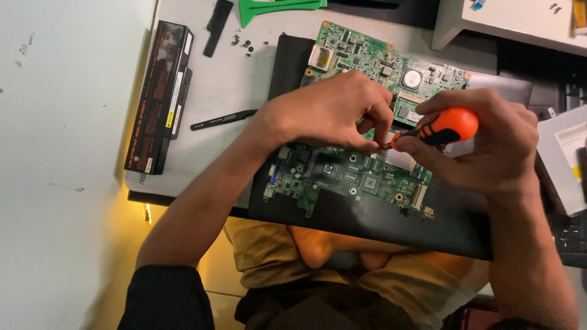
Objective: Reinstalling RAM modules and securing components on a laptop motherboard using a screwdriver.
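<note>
Dark sleeve (165,299) and tan shorts (269,250) down low, closest of all. Just past the knees, a green laptop motherboard (342,177), lying flat on a black laptop shell (379,223) at the table edge.

Right hand (489,143) wrapped around the orange handle of a screwdriver (443,125), fingers curled tight. Left hand (324,113) resting on the board, fingertips pinched together at the metal tip. Too small to tell if a screw sits there.

Best done like this, by the look of it: keep the tip straight in the screw head, push down softly, turn slowly. Let the pinching fingers steady the tip so no slip scratches the little parts on the board. Keep the board from sliding.

Around: a long black laptop battery (160,98) at the left, well apart. Near it a thin black pry tool (223,119). Farther back, tiny loose screws (241,43), easy to knock away. A green plastic piece (275,9) at the top. A grey disc drive (565,159) at the right, close to the right wrist.
</note>
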